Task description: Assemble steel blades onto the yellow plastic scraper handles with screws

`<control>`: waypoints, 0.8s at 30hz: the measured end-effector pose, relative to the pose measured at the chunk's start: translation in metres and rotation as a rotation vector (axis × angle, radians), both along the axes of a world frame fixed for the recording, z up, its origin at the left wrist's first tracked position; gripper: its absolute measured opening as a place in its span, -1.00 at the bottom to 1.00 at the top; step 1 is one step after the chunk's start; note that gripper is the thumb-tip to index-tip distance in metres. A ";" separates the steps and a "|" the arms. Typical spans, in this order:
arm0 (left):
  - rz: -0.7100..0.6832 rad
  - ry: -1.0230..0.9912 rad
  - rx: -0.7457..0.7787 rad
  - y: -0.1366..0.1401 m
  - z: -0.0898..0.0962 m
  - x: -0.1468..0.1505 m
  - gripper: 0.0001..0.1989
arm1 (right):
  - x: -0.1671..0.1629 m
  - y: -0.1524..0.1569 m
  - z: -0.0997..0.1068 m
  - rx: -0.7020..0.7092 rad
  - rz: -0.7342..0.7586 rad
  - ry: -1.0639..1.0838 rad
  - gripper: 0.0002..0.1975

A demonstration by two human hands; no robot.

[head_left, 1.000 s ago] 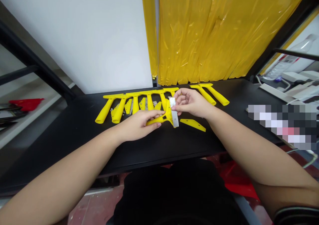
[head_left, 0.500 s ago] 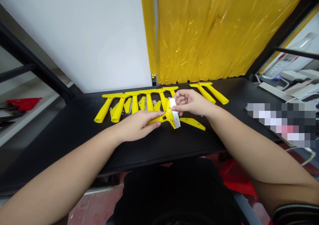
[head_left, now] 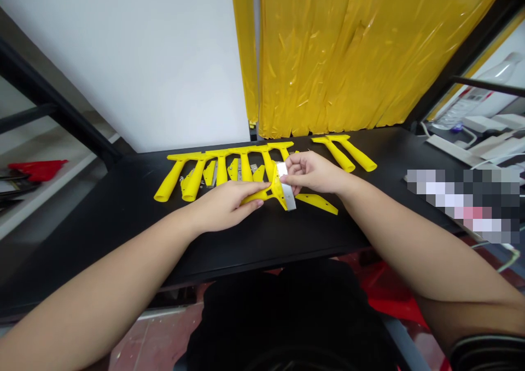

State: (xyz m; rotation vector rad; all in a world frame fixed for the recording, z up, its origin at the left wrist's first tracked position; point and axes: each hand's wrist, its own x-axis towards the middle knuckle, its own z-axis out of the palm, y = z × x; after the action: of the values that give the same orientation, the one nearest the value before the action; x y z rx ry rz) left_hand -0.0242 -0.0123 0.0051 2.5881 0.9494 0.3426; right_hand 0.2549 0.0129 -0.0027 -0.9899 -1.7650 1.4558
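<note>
My left hand (head_left: 229, 204) is closed round the handle of a yellow plastic scraper (head_left: 278, 191), its head pointing right. Against that head lies a flat silver blade (head_left: 288, 194), with the thumb and fingers of my right hand (head_left: 309, 173) pinching its upper part. Just right of the blade, a loose yellow cover plate (head_left: 319, 202) with small holes rests on the black table (head_left: 246, 250). Behind my hands stands a row of several yellow scraper handles (head_left: 199, 177), heads toward the back, with more cover plates and silver blades between them.
Two more yellow handles (head_left: 348, 153) lie at the back right. Beyond the table's back edge hang a white panel (head_left: 164, 59) and yellow plastic sheeting (head_left: 348, 53). A clear bottle (head_left: 478, 100) and white boxes are at the far right. A red item (head_left: 39, 169) sits on the left shelf.
The blade has shifted slightly against the scraper head, and my right hand has lowered a little with its fingers on it. My left hand keeps its hold on the handle.
</note>
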 end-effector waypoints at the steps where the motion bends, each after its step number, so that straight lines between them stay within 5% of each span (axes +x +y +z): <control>1: 0.000 0.007 -0.003 0.000 0.000 0.000 -0.48 | -0.001 0.000 0.000 0.004 -0.003 0.000 -0.58; 24: -0.026 -0.035 0.036 0.001 0.000 -0.001 -0.50 | 0.004 -0.001 0.001 0.069 0.028 0.040 -0.64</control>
State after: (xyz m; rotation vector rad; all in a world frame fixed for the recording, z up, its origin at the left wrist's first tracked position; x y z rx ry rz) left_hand -0.0253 -0.0117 0.0051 2.6155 0.9052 0.3994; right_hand 0.2586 0.0118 -0.0017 -0.8981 -1.7941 1.4127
